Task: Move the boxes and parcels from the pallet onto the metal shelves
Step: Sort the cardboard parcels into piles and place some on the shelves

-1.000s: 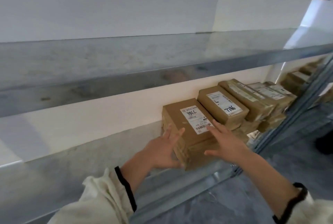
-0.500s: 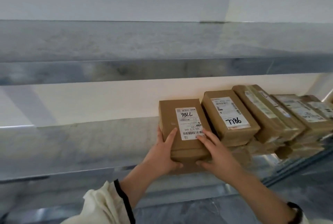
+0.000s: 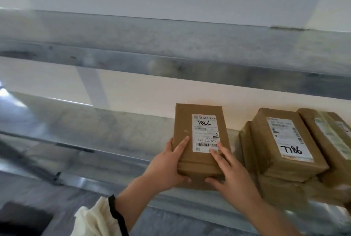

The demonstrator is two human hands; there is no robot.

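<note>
Gripping from both sides, the two hands hold the near end of a brown box (image 3: 199,137) that lies on the lower metal shelf (image 3: 114,133), at about 4 o'clock from the middle of the view.

At 7 o'clock a cream sleeve (image 3: 95,218) with a dark cuff leads up to the left hand (image 3: 167,167). Its fingers lie along the top of the box at the left edge, and its thumb is hooked round the near face, so the box is pinched between them.

The box points away from the person, its far end close to the pale wall (image 3: 152,95). A white label (image 3: 206,133) with handwritten digits and a barcode covers the right half of its top. A seam crosses the near face, and I cannot tell whether this is one box or two stacked.

The right hand (image 3: 233,177) mirrors the left: fingers spread over the near corner of the label, thumb pressed on the near face, almost meeting the left thumb.

At 3 o'clock from the held box, across a narrow gap, a neighbouring box (image 3: 266,140) sits on top of other boxes (image 3: 284,192), tilted. More boxes (image 3: 330,137) follow at the right edge.

At 12 o'clock runs the upper shelf (image 3: 171,45).
</note>
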